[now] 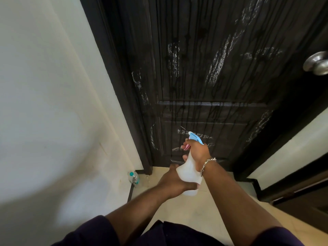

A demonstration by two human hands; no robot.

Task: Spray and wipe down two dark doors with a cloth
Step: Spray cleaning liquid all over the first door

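Here spray bottle (pixel 189 173) (unlabelled), both hands gripping.

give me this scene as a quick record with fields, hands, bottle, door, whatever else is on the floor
right hand: right hand grips the neck of the spray bottle, fingers at the trigger
left hand: left hand holds the bottle's body from below
nozzle: blue, aimed at the door's lower panel
door: dark door wet, drip lines running down, whitish patches
knob: metal door knob at right edge
floor: small water bottle by the wall
cloth: not in view
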